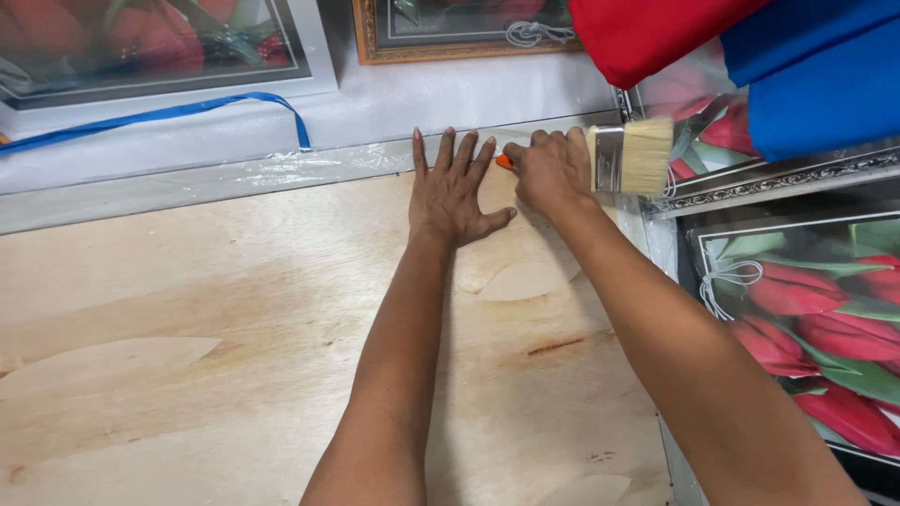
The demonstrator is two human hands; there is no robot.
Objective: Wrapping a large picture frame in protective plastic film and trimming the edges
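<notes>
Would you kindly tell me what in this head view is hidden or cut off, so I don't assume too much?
- Orange tool: only its tip shows; the right hand closes over the rest, so its kind is unclear.
- Paintbrush: handle hidden behind the right hand; who holds it cannot be told.
- Plywood board: cut off by the bottom and left edges; the left hand lies flat on it.
- Tulip pictures: cut off at the right edge.

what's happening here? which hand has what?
A person leans over a plywood board. The left hand lies flat, fingers spread, near the board's far edge, where clear plastic film runs along it. The right hand grips a small orange-tipped tool, its tip beside the left fingers. A wide paintbrush sticks out just past that hand; whether the hand holds it is unclear. Framed tulip pictures lie to the right.
</notes>
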